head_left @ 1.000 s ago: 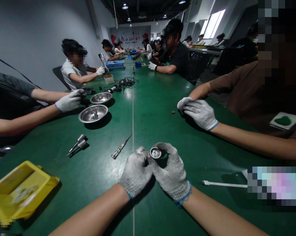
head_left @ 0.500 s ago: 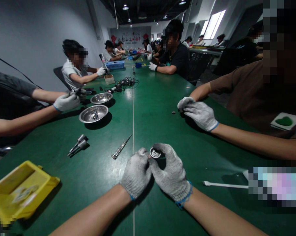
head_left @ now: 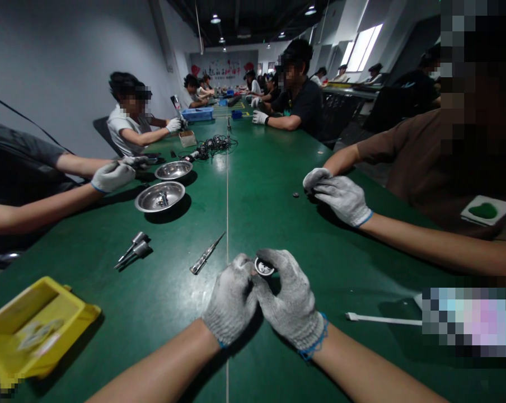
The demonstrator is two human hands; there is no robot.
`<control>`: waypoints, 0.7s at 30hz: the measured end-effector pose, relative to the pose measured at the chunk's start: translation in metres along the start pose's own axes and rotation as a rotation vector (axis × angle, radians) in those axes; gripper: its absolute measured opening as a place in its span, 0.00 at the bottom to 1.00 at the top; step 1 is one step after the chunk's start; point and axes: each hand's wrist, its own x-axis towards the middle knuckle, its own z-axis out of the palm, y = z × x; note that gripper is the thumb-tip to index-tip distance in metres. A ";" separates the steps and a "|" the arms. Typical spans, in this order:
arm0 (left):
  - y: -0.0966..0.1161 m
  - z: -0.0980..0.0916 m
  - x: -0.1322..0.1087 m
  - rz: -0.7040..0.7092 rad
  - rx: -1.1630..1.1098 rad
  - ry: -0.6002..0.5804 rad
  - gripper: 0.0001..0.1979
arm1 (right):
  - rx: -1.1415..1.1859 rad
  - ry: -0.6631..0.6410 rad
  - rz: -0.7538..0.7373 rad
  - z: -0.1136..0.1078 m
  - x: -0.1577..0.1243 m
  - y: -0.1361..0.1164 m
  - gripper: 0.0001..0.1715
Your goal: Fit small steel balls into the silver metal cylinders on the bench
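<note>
In grey knit gloves, both my hands meet low in the middle of the head view, just over the green table (head_left: 253,218). Thumb and fingers of my right hand (head_left: 293,296) close round a small round part (head_left: 265,266) with a pale rim and a dark, patterned inside. My left hand (head_left: 232,296) is closed right beside it, fingertips at the part's left edge; whether they grip it or something else is hidden. Beyond my left hand lies a screwdriver (head_left: 206,254) with a clear handle. Two metal pieces with thin shafts (head_left: 133,249) lie farther left.
A yellow bin (head_left: 74,302) with small pale parts stands at the near left. Two steel bowls (head_left: 160,197) sit beyond it, and tangled cables (head_left: 213,146) lie farther back. A white cable (head_left: 383,319) is at right. Co-workers' gloved hands (head_left: 341,196) work on both sides.
The view has shifted slightly. My right fingers and the round part have tilted a little; my hands stay together in the same place.
</note>
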 end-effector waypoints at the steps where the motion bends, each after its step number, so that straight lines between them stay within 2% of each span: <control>1: 0.000 0.000 0.001 -0.012 -0.009 -0.009 0.04 | -0.007 0.003 0.008 0.001 0.000 0.001 0.13; 8: 0.000 0.006 0.004 -0.138 -0.064 0.001 0.07 | -0.016 0.052 0.054 0.001 -0.002 0.004 0.12; 16: -0.008 0.013 -0.004 -0.146 0.014 -0.039 0.05 | -0.035 0.084 0.039 0.001 -0.005 0.007 0.13; 21: -0.010 0.013 -0.004 -0.148 -0.003 -0.025 0.04 | -0.017 0.051 0.037 0.002 -0.005 0.008 0.13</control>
